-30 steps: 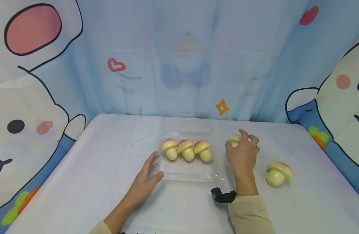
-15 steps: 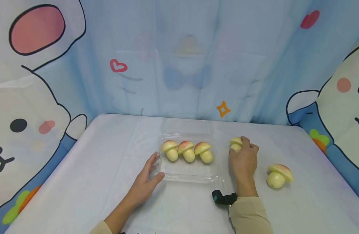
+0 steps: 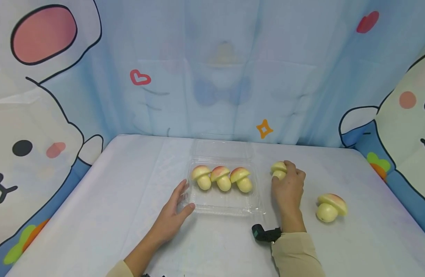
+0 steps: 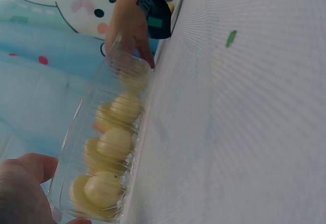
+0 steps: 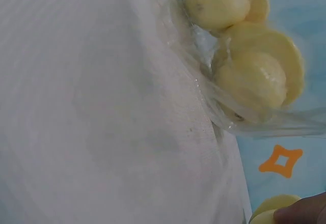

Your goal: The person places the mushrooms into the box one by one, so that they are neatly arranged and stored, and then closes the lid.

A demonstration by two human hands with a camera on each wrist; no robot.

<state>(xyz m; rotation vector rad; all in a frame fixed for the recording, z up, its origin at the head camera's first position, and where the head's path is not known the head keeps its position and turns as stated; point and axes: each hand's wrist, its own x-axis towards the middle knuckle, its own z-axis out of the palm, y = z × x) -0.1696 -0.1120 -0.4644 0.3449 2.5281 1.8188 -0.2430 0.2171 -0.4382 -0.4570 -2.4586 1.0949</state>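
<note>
Three pale yellow toy mushrooms (image 3: 222, 178) with reddish caps lie in a row in a clear plastic box (image 3: 212, 204). My left hand (image 3: 171, 221) rests at the box's near left corner, fingers along its side and thumb by the front edge. In the left wrist view, the left thumb (image 4: 38, 167) is at the box's rim. My right hand (image 3: 289, 188) grips another mushroom (image 3: 278, 169) right of the box, its fingers hiding part of the cap. This mushroom (image 5: 275, 204) and the right thumb (image 5: 305, 212) show at the lower edge of the right wrist view.
A further toy mushroom (image 3: 331, 207) lies on the white tablecloth (image 3: 365, 238), right of my right forearm. The box's clear lid (image 3: 221, 149) stands open toward the back. A blue cartoon curtain (image 3: 212, 84) hangs behind the table.
My right hand has lowered onto the mushroom right of the box, and its raised fingers have closed around it. The left hand stays at the box, and the mushrooms in it have not moved.
</note>
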